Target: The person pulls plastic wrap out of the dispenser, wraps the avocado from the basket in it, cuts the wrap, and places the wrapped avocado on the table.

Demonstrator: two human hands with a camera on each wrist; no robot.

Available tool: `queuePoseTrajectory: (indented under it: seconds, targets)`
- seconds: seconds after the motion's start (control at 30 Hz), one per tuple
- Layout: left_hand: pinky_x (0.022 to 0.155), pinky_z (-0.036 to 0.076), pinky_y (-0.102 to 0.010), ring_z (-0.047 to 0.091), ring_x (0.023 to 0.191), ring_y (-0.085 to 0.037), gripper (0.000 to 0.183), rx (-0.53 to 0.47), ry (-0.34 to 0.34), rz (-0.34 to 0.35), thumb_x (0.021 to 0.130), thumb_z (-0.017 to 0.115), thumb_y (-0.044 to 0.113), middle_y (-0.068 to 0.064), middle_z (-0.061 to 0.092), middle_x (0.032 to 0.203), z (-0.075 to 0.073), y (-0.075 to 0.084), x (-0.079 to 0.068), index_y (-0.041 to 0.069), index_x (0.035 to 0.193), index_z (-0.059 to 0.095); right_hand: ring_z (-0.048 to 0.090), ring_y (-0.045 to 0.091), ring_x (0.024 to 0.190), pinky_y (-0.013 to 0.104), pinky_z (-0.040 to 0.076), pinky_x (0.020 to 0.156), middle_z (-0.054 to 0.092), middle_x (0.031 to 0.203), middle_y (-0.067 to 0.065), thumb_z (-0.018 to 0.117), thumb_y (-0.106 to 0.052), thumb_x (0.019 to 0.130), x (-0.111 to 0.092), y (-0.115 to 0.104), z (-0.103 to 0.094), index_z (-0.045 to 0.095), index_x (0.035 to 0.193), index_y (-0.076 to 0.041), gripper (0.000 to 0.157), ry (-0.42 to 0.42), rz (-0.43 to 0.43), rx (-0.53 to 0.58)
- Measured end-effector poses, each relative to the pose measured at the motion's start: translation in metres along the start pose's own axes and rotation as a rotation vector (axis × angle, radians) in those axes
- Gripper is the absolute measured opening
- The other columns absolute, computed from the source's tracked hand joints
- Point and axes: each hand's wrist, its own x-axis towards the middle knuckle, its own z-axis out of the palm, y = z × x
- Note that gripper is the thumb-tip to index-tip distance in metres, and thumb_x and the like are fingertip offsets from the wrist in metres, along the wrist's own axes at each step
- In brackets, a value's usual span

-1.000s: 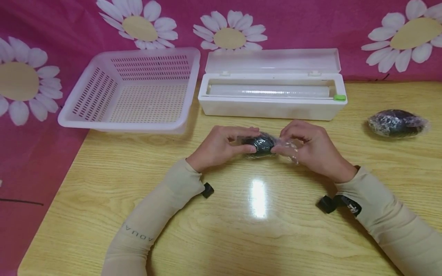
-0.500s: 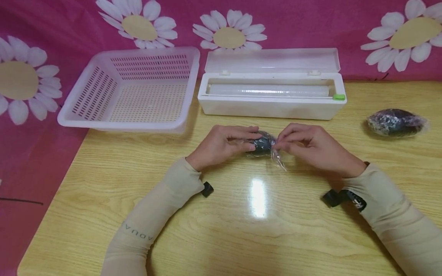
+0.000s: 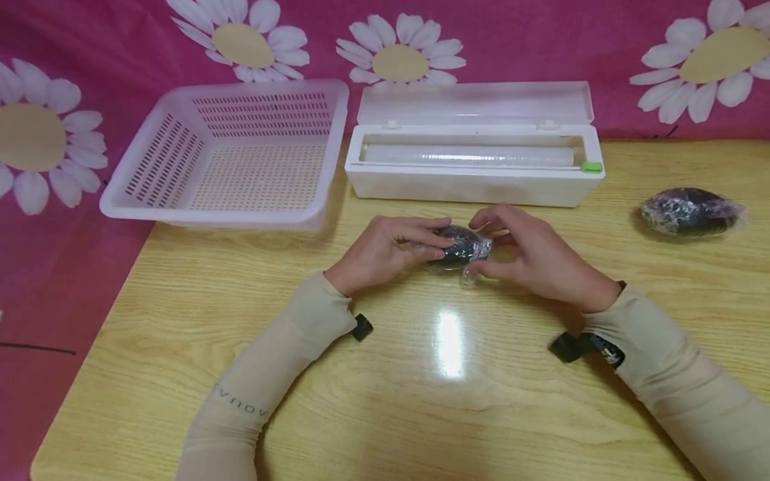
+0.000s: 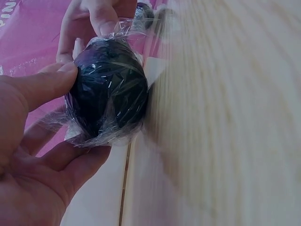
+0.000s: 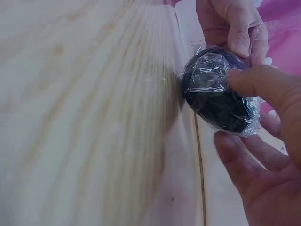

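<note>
A dark, oval, egg-shaped item wrapped in clear cling film (image 3: 458,248) lies on the table between both hands; the film hides its exact kind. My left hand (image 3: 388,250) holds its left end, thumb on the near side and fingers on the far side. On the right end, my right hand (image 3: 532,257) has its thumb against the film (image 5: 209,77) and its fingers curved round behind. In the left wrist view the film bunches loosely at the end of the wrapped item (image 4: 110,89) by the left hand.
A white cling film dispenser (image 3: 475,187) stands behind the hands, lid up, roll inside, with a green slider (image 3: 592,167). Back left is a pale plastic basket (image 3: 210,217). At the right lies another dark item in film (image 3: 692,212). A pink flowered cloth (image 3: 511,40) backs the table.
My right hand has drawn the loose film tail out, then folded it in against the item's right end; its fingers are now spread round that end. The left hand has stayed in place.
</note>
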Motion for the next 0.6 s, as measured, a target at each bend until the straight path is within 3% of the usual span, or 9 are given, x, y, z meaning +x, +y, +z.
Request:
queuePoseTrajectory:
  seconds: [0.13, 0.37, 0.6]
  targets:
    - [0.111, 0.051, -0.027, 0.065, 0.132, -0.021, 0.02, 0.0, -0.002, 0.022, 0.092, 0.077, 0.013, -0.008, 0.068, 0.141, -0.0007, -0.0011, 0.0, 0.014, 0.111, 0.082, 0.066, 0.025, 0.125, 0.048, 0.056, 0.104, 0.064, 0.142, 0.009, 0.084, -0.028, 0.088, 0.002, -0.0023, -0.0002, 0.055, 0.146, -0.011, 0.067, -0.056, -0.004, -0.049]
    - [0.112, 0.051, -0.028, 0.063, 0.135, -0.022, 0.023, 0.023, -0.028, 0.008, 0.094, 0.075, 0.015, -0.008, 0.064, 0.145, -0.0004, -0.0018, 0.0013, 0.015, 0.117, 0.08, 0.07, 0.016, 0.113, 0.042, 0.059, 0.095, 0.072, 0.134, 0.007, 0.086, -0.034, 0.084, 0.0048, -0.004, 0.0007, 0.059, 0.146, -0.015, 0.07, -0.042, -0.062, -0.171]
    - [0.121, 0.042, -0.031, 0.048, 0.148, -0.015, 0.043, 0.068, -0.19, -0.055, 0.094, 0.076, 0.035, 0.002, 0.048, 0.162, -0.0073, 0.0054, -0.0026, 0.022, 0.135, 0.069, 0.07, 0.015, 0.102, 0.043, 0.06, 0.092, 0.075, 0.127, 0.009, 0.086, -0.023, 0.085, 0.0076, -0.0094, -0.0013, 0.057, 0.147, -0.011, 0.069, -0.079, -0.038, -0.243]
